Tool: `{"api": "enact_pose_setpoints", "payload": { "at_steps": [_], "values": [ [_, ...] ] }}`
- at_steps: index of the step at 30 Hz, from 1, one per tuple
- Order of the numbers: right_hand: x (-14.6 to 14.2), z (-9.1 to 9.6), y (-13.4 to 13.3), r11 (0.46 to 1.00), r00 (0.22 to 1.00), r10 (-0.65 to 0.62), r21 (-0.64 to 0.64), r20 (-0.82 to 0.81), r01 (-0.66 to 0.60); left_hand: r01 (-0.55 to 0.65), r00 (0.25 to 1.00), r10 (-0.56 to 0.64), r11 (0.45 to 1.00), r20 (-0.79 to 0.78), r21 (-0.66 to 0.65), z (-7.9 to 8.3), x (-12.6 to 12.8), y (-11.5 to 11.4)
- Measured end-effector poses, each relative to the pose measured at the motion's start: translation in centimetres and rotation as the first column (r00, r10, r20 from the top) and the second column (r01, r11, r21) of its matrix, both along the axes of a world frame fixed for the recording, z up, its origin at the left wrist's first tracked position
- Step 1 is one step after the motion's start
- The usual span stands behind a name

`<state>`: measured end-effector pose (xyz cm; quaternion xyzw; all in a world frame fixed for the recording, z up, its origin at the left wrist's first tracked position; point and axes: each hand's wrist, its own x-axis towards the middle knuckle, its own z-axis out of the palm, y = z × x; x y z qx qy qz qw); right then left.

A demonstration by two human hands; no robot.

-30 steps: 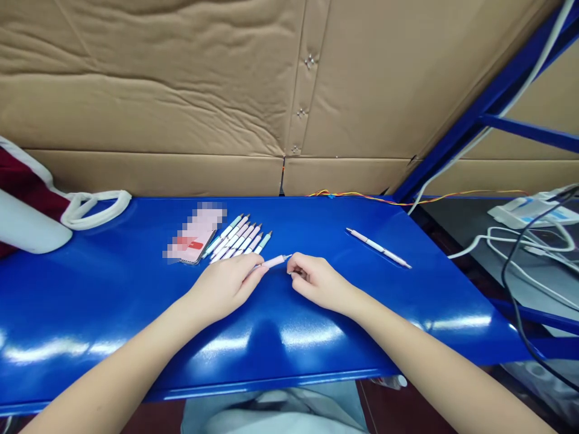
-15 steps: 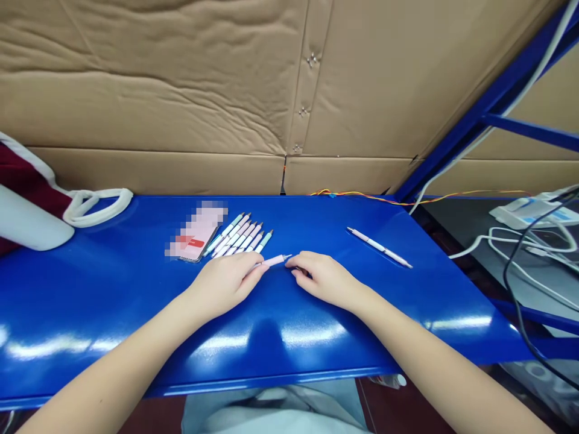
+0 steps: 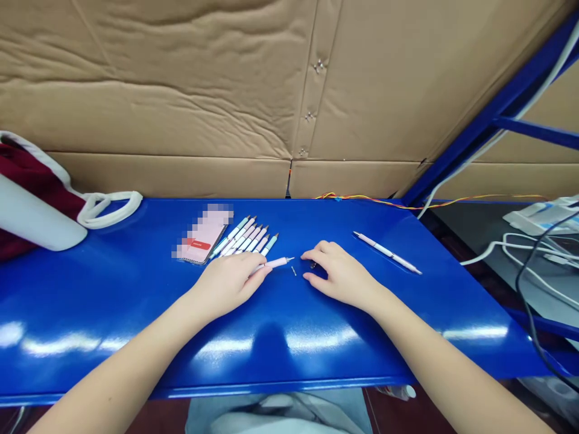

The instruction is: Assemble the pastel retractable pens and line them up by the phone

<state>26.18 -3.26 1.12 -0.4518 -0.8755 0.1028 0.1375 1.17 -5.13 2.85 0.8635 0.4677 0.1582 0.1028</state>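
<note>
My left hand (image 3: 233, 277) is closed around a pink pen (image 3: 277, 263), whose thin pointed end sticks out to the right. Just off that tip, a tiny slender piece (image 3: 294, 271) lies on the blue table (image 3: 280, 325); what it is I cannot make out. To the right is my right hand (image 3: 332, 268), thumb and fingers apart. A small dark thing (image 3: 313, 264) shows beneath its fingers; whether they touch it is unclear. Several pastel pens (image 3: 246, 235) lie side by side beyond my left hand. One more pen (image 3: 388, 253) rests alone farther right.
A pink phone (image 3: 203, 238) lies left of the pens. At the far left are a white cylinder (image 3: 40, 211) and a dark red bag (image 3: 27, 163) with a white strap. Cardboard (image 3: 203, 120) walls the back. Cables (image 3: 529, 253) and a blue frame (image 3: 474, 126) stand right.
My right hand has moved right, away from the pen tip, and its fingers have spread. The tiny slender piece now shows on the table. My left hand still holds the pink pen.
</note>
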Motion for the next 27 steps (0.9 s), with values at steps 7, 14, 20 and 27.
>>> {"api": "enact_pose_setpoints", "payload": {
  "at_steps": [7, 14, 20, 27],
  "values": [
    [-1.5, -0.5, -0.3, 0.996, 0.998, 0.060, 0.068, 0.016, -0.061, -0.014, 1.000, 0.014, 1.000, 0.028, 0.002, -0.1, -0.5, 0.3],
    [-1.3, -0.9, 0.2, 0.997, 0.992, 0.035, 0.070, -0.117, -0.027, -0.010, 0.999, 0.010, 1.000, 0.031, 0.004, -0.1, -0.6, 0.3],
    [-1.2, -0.9, 0.3, 0.998, 0.953, -0.005, 0.051, -0.302, 0.021, 0.009, 1.000, -0.009, 1.000, 0.024, 0.008, -0.1, -0.6, 0.3],
    [-1.1, -0.1, 0.3, 0.954, 0.726, -0.260, -0.286, -0.636, 0.092, 0.029, 0.999, -0.028, 0.999, -0.016, 0.038, -0.5, -0.7, 0.4]
  ]
}}
